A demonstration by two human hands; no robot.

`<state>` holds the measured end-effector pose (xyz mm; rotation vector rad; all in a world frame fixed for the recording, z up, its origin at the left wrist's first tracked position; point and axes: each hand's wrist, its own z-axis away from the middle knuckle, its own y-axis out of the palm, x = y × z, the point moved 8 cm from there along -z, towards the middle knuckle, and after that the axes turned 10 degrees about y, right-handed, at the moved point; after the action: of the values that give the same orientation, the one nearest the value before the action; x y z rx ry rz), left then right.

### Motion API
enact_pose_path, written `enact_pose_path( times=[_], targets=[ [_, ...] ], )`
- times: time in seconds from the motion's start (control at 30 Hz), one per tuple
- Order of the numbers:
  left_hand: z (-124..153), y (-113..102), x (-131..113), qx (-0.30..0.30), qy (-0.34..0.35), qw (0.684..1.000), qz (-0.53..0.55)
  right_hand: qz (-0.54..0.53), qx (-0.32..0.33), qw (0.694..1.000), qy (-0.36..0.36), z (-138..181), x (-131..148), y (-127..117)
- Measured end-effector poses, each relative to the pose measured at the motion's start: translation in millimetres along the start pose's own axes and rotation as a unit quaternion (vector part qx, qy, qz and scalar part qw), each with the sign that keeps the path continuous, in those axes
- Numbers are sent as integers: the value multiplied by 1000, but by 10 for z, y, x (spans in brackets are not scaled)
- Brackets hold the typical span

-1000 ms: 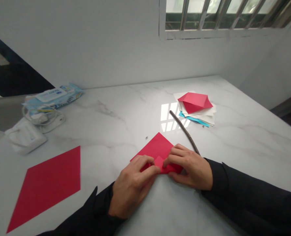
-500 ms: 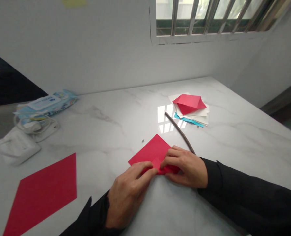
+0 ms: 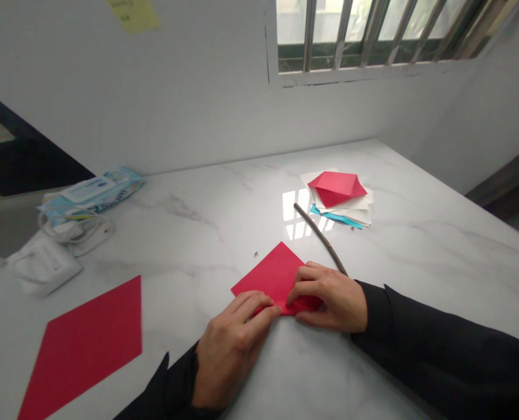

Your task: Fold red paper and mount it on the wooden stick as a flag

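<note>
A red sheet of paper lies on the table with one corner pointing away from me and its near edge folded over. My left hand grips the left part of that folded edge between thumb and fingers. On the right part, my right hand pinches the same fold, its fingers curled on top and the thumb at the near edge. The fingers cover much of the fold. Behind my right hand a thin brown stick rests on the table. A second red sheet lies flat at the left.
At the back right, a folded red paper tops a stack of white paper and blue paper. A blue wipes packet, a coiled white cable and a white charger are at the left on the marble-patterned table.
The small corner flap that showed between my hands has been turned under into the fold. Both hands stay at the near edge. The view has shifted slightly.
</note>
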<state>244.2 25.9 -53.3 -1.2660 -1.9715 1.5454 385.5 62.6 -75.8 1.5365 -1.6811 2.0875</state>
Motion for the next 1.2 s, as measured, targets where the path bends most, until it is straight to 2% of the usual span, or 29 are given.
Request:
enact_pose_path(
  times=[0.23,0.33,0.5,0.63,0.73,0.87,1.0,1.1,1.2],
  targets=[
    [-5,6,-11,12,-2,1000,-5,-2,8,1000,8,0,-1,-4],
    [4,32,-2,30,3,1000,-1,-20,6,999,23,-5,-9,-76],
    [7,29,35,48,35,998,27,8,-86,991,103,-23,-199,-361],
    [-11,-23,67,53,70,996,27,40,-139,981,127,-26,-328,-464],
    [-22,-55,97,51,79,995,17,49,-115,983,134,-37,-357,-422],
    [-14,-76,164,37,56,998,3,29,-47,988,143,-42,-327,-340],
    [5,-75,252,34,26,999,19,-60,7,994,86,-38,-164,-290],
    [3,-67,293,44,11,997,67,-77,-16,996,42,-32,-92,-354],
    [-10,-73,300,52,2,994,95,-53,-36,997,33,-40,-151,-404]
  ],
)
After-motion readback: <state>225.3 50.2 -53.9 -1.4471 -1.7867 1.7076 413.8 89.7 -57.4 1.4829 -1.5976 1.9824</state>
